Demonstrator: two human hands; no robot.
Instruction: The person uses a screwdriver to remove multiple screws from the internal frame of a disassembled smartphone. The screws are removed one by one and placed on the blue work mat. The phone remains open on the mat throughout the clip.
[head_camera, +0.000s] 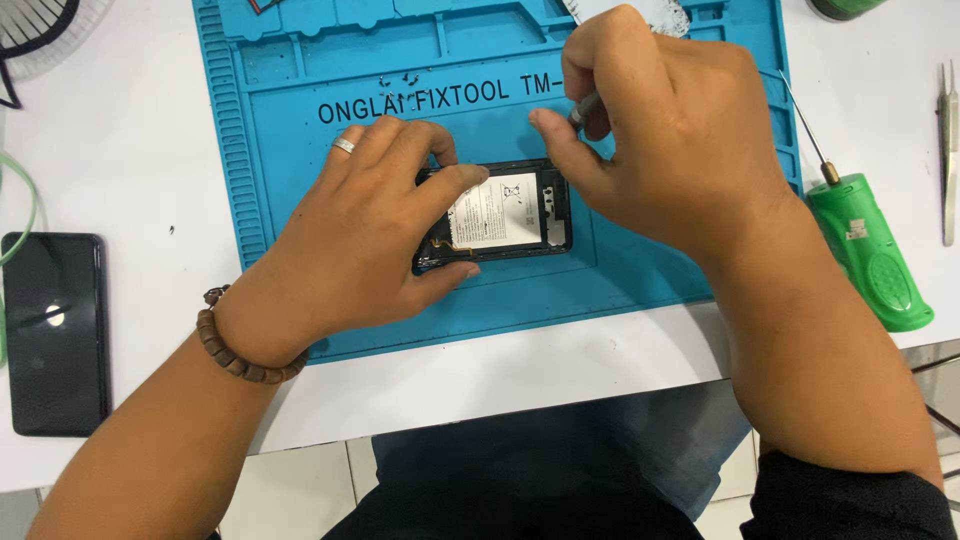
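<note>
An opened phone (505, 215) with its white battery showing lies on the blue repair mat (300, 150). My left hand (360, 240), with a ring and a bead bracelet, clasps the phone's left end, thumb below and fingers over its top edge. My right hand (660, 130) hovers over the phone's right end, pinching a thin dark tool (583, 108) between thumb and fingers. The tool's tip is hidden behind my fingers.
A black phone (55, 330) lies face up at the left on the white table (120, 140). A green powered screwdriver (865, 245) rests at the mat's right edge, tweezers (947, 150) farther right. Small screws (395, 80) sit on the mat near its top.
</note>
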